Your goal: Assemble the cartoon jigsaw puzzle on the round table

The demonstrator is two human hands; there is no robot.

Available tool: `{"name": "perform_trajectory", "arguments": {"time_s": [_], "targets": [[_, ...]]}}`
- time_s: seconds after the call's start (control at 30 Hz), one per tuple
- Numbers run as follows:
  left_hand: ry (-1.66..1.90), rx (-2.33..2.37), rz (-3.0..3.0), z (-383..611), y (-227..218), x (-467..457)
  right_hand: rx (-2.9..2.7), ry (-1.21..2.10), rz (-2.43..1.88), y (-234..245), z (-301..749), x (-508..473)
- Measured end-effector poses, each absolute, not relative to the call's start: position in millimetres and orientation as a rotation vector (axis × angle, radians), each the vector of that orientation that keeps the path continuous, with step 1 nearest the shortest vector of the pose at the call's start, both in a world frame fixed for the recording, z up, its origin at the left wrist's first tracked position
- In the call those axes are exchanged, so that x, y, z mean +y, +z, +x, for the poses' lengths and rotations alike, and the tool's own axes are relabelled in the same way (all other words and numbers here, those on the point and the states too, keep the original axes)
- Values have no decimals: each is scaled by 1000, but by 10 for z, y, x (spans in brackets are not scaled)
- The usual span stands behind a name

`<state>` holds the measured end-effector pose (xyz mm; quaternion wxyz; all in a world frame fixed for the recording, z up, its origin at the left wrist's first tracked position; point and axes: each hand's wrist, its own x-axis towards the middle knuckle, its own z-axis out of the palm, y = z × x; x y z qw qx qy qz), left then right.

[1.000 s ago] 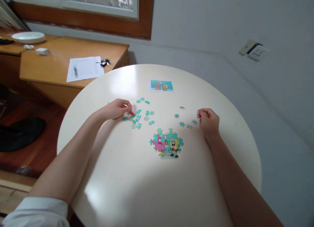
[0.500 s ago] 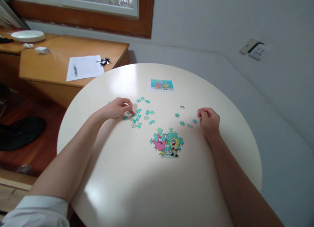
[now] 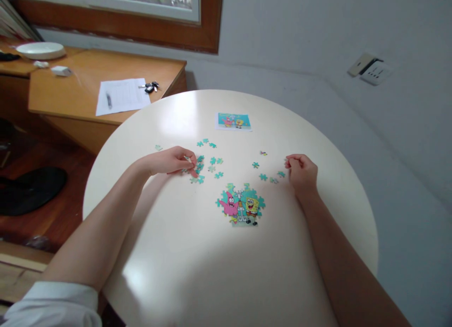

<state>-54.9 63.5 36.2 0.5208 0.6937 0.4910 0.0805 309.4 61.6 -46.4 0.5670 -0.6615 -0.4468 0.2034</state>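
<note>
A partly joined cartoon jigsaw (image 3: 240, 207) lies in the middle of the round cream table (image 3: 197, 270). Several loose teal pieces (image 3: 208, 164) are scattered behind it. My left hand (image 3: 173, 160) rests on the left cluster, fingers curled, fingertips pressing on pieces there. My right hand (image 3: 301, 172) is a loose fist at the right, thumb and fingers pinched together beside a few teal pieces (image 3: 271, 178); what it holds is hidden. A small reference picture (image 3: 233, 121) lies at the far side.
A wooden desk (image 3: 88, 89) stands behind the table at left, with a sheet of paper and pen (image 3: 122, 96), keys (image 3: 151, 87) and a white plate (image 3: 40, 50). A wall switch panel (image 3: 370, 70) is at right. One stray piece (image 3: 158, 147) lies left.
My left hand has slid a little right and toward me over the left cluster, uncovering a stray piece behind it. The right hand has barely moved.
</note>
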Motion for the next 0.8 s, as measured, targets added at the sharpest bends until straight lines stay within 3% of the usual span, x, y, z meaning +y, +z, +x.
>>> {"name": "perform_trajectory", "arguments": {"time_s": [0.23,0.47,0.8], "targets": [[209,1201,1646,-522,384,637,-1038,472,-1563,-449,3076,608],[658,1442,1519,-559,294,699,-1076,460,-1566,-477,3095,618],[621,1490,1492,-530,283,695,-1082,450,-1565,-486,3103,622]]}}
